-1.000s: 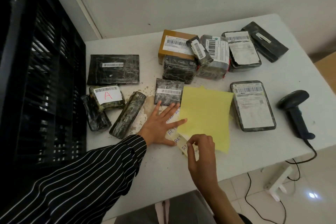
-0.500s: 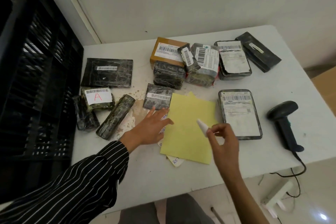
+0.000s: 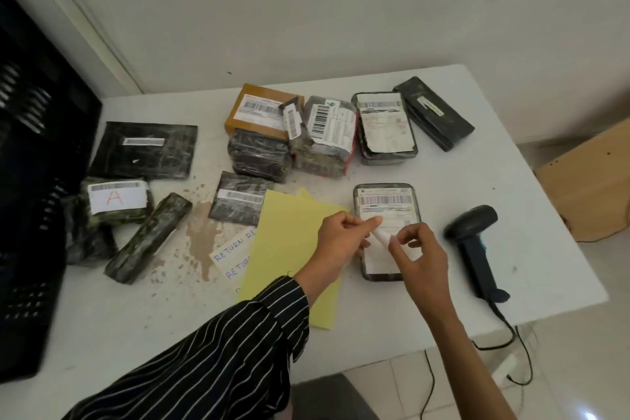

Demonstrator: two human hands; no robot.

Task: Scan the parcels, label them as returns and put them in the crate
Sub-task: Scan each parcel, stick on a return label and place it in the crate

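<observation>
Both hands meet over a flat parcel (image 3: 387,196) with a white shipping label, near the table's middle right. My right hand (image 3: 417,254) pinches a small white return label (image 3: 381,238) at one end. My left hand (image 3: 341,237) pinches its other end with thumb and fingers. A yellow backing sheet (image 3: 289,249) lies to the left of the parcel, partly covering a white sheet of handwritten RETURN labels (image 3: 231,256). The black slatted crate (image 3: 30,181) stands at the table's left edge. A black barcode scanner (image 3: 474,242) lies on the right.
Several more wrapped parcels lie around: a brown box (image 3: 254,109) and dark bundles at the back, a flat black one (image 3: 146,150) and one marked A (image 3: 116,198) near the crate. The scanner cable (image 3: 511,334) hangs over the white table's (image 3: 170,310) front edge. A cardboard box (image 3: 586,181) stands at right.
My right hand peeled a label off the sheet and carried it right over the parcel. My left hand left the sheets and came across to take the label's other end.
</observation>
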